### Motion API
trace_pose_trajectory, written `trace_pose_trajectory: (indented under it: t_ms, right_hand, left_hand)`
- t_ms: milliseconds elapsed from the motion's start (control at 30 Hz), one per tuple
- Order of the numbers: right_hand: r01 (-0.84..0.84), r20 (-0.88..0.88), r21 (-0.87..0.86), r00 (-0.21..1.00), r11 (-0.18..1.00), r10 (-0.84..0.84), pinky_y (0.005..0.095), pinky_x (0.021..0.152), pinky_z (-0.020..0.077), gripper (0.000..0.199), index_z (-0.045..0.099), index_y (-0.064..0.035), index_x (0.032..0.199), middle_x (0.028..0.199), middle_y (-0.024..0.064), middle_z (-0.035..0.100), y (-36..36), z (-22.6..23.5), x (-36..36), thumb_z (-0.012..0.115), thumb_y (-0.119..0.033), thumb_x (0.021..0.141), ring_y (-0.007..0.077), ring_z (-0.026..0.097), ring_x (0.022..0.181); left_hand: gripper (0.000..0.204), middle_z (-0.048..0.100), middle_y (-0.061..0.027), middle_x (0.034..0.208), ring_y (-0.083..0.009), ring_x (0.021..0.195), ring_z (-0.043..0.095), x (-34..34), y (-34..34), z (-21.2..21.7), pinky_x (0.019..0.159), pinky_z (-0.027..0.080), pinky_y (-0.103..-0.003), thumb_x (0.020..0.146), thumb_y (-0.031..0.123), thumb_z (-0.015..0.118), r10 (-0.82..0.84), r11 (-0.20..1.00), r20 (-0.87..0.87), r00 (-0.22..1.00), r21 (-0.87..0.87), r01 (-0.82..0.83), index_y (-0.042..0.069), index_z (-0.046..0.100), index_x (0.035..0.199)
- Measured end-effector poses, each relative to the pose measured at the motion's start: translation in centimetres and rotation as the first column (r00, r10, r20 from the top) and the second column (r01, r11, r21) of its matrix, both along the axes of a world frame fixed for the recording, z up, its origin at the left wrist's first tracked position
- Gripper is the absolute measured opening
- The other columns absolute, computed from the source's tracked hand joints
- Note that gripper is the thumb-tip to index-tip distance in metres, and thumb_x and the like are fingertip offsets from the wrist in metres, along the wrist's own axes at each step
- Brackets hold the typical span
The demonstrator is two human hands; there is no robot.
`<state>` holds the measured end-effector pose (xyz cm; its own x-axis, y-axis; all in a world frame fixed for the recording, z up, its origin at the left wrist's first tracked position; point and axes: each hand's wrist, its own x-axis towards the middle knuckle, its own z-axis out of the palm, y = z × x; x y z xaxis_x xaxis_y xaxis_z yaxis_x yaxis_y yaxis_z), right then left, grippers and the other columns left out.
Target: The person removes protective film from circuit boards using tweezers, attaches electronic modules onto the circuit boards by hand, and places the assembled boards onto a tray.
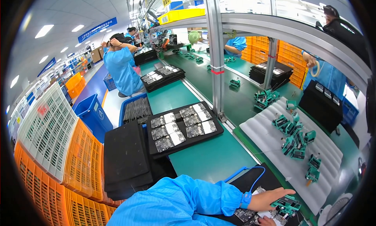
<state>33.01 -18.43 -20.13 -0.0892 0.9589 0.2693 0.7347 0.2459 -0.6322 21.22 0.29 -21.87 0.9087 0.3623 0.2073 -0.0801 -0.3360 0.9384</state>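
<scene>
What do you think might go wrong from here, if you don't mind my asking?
The blue cord loops close to the strapped hand, so it might snag on the green fixture there. Many green units on the white foam crowd against one another, so a bump could perhaps tip or shift several.

Left hand (267, 199) at green fixture (289, 205), circuit boards (244, 214) beneath
</scene>
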Motion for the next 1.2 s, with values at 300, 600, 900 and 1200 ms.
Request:
trace_pose_trajectory:
  t_ms: [300, 600, 900, 1200]
  right_hand:
    - [-0.025, -0.015, 0.032, 1.0, 0.999, 0.025, 0.0489, 0.103, 0.0448, 0.023, 0.068, -0.0017, 0.11, 0.119, 0.0194, 0.067, 0.3, 0.2, 0.1, 0.068, -0.009, 0.089, 0.042, 0.06, 0.115]
    - [-0.034, -0.007, 0.04, 0.999, 0.999, 0.035, 0.0478, 0.102, 0.0451, 0.022, 0.068, -0.0012, 0.11, 0.118, 0.0188, 0.067, 0.6, 0.7, -0.1, 0.068, -0.008, 0.089, 0.041, 0.06, 0.115]
    - [0.022, -0.022, 0.068, 1.0, 0.997, -0.02, 0.0474, 0.1, 0.0476, 0.023, 0.068, -0.0017, 0.105, 0.115, 0.0175, 0.07, 0.3, 0.3, -0.4, 0.07, -0.006, 0.082, 0.0384, 0.064, 0.113]
    - [0.262, -0.22, -0.053, 0.938, 0.964, -0.268, 0.0372, 0.074, 0.0543, 0.019, 0.068, -0.0017, 0.104, 0.101, 0.014, 0.07, 0.4, 0.8, 1.4, 0.072, -0.006, 0.087, 0.0309, 0.068, 0.087]
  left_hand:
    - [0.103, 0.043, -0.0188, 0.111, -0.0398, 0.095, 0.056, 1.3, -0.5, -2.2, 0.08, 0.043, -0.051, 0.074, -0.021, 0.055, 0.088, 0.988, 0.107, 0.99, 0.119, -0.1, 0.021, 0.017, 0.16]
    - [0.104, 0.033, -0.0161, 0.095, -0.0314, 0.072, 0.041, 1.8, -0.7, -2.7, 0.067, 0.037, -0.046, 0.079, -0.022, 0.045, 0.092, 0.965, -0.012, 0.996, 0.249, -0.086, 0.022, 0.005, 0.164]
    - [0.056, 0.048, -0.0149, 0.124, -0.0307, 0.109, 0.051, 1.0, -1.5, 0.3, 0.099, 0.041, -0.039, 0.107, 0.02, 0.036, 0.07, 0.993, -0.164, 0.984, -0.078, -0.084, 0.017, 0.023, 0.162]
    - [0.1, 0.049, -0.0214, 0.111, -0.0441, 0.1, 0.055, 0.3, -0.1, -0.6, 0.086, 0.048, -0.047, 0.075, -0.018, 0.053, 0.209, 0.904, 0.072, 0.975, 0.366, -0.221, 0.017, 0.018, 0.161]
